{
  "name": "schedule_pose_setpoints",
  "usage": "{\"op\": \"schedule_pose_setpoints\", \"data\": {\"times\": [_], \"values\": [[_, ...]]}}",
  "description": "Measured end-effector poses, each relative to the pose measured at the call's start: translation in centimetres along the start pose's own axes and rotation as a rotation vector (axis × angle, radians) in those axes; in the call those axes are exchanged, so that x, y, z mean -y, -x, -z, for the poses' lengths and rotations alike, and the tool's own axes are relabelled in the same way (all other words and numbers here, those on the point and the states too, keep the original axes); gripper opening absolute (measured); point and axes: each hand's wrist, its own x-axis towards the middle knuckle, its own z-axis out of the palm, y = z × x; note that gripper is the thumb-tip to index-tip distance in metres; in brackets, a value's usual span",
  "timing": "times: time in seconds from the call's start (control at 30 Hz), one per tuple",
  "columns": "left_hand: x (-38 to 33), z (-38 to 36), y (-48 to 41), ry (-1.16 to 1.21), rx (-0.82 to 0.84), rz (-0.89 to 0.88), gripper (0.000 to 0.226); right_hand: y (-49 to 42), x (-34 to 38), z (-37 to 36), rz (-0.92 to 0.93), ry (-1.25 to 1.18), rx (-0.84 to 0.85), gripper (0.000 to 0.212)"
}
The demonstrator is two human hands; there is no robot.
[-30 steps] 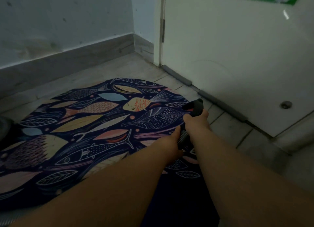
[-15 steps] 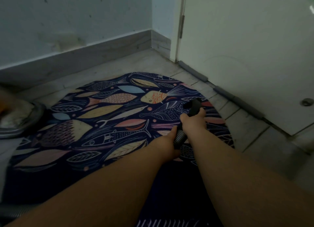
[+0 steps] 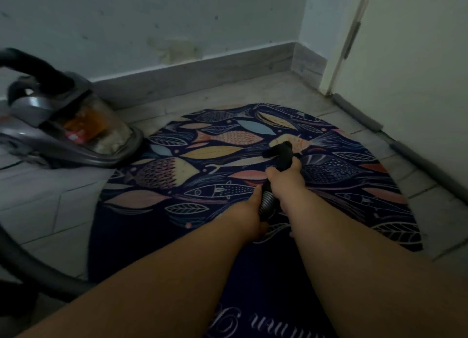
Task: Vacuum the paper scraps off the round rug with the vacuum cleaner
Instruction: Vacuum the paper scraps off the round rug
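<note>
- While right hand and left hand curl fingers round the vacuum hose, a tug may tip the vacuum cleaner.
- Dim room: round rug patches get skipped.

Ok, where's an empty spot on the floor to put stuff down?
Bare tiles lie between the far edge of the rug and the baseboard, and left of the rug, between the vacuum cleaner and its hose. Crowded: mid-rug, where the left hand and right hand grip the hose; the strip by the door is narrow.
</note>
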Motion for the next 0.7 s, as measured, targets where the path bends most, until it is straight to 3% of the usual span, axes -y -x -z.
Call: {"op": "schedule_pose_setpoints", "data": {"times": [0.7], "values": [[17.1, 2.4, 8.8, 0.238, -0.213, 0.246, 0.094, 7.9, 3.5, -20.4, 0.12, 0.218, 0.334, 0.082]]}}
